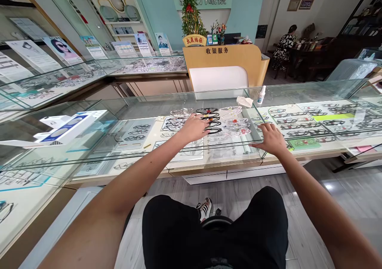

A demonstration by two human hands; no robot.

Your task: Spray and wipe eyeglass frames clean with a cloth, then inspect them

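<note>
My left hand point(194, 129) reaches over the glass counter top point(143, 106), its fingers spread at the left side of a column of black glasses frames point(213, 124). Whether the fingertips touch the frames is hard to tell. Clear and pinkish frames point(235, 121) lie just right of the black ones, and more thin dark frames point(174, 124) are to the left of my hand. My right hand point(271, 139) rests on the glass near the counter's front edge, fingers apart, holding nothing.
A white spray bottle point(262, 95) and a crumpled tissue point(244, 101) are on the glass at the back. An open white box point(68, 129) lies at the left. Beyond is a wooden cashier desk point(221, 58); a person point(285, 46) sits at the far right.
</note>
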